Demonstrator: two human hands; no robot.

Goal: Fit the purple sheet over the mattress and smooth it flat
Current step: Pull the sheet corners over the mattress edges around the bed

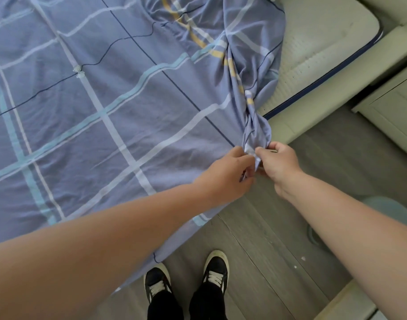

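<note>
The purple sheet [119, 93], checked with pale blue, white and dark lines, lies spread over most of the bed, wrinkled and bunched toward the upper right. One bunched corner hangs off the bed's near side edge. My left hand [230, 174] and my right hand [278, 165] both pinch that corner, close together, just beyond the edge over the floor. The white mattress [322, 42] lies bare at the upper right, with dark blue piping along its edge.
The cream bed frame [313, 107] runs along the mattress edge. A pale cabinet with a knob [396, 112] stands at the right. The grey wood floor [267, 250] lies below, with my two dark shoes [188, 278] near the bed. A bluish round object [387, 209] sits behind my right forearm.
</note>
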